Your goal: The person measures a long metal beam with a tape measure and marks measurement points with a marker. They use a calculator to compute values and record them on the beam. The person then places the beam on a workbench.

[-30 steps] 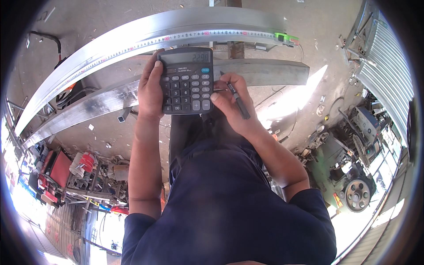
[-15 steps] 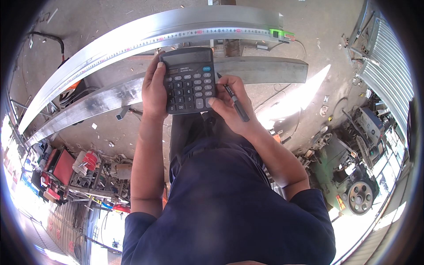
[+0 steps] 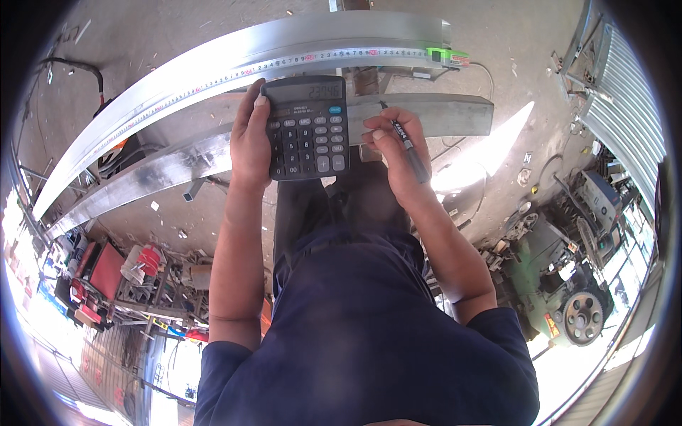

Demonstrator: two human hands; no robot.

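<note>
Calculator [image 3: 307,135], black, one: grasped at its left edge in your left grip [image 3: 251,153], held before your waist. Marker pen [image 3: 414,157], dark, one: clasped in your right grip [image 3: 403,145], just beside the calculator, apart from it. Tape measure [image 3: 447,57], green-cased: drawn out along the farther metal bar [image 3: 284,39]. Nearer metal bar [image 3: 447,115]: partly hidden behind the calculator.
</note>
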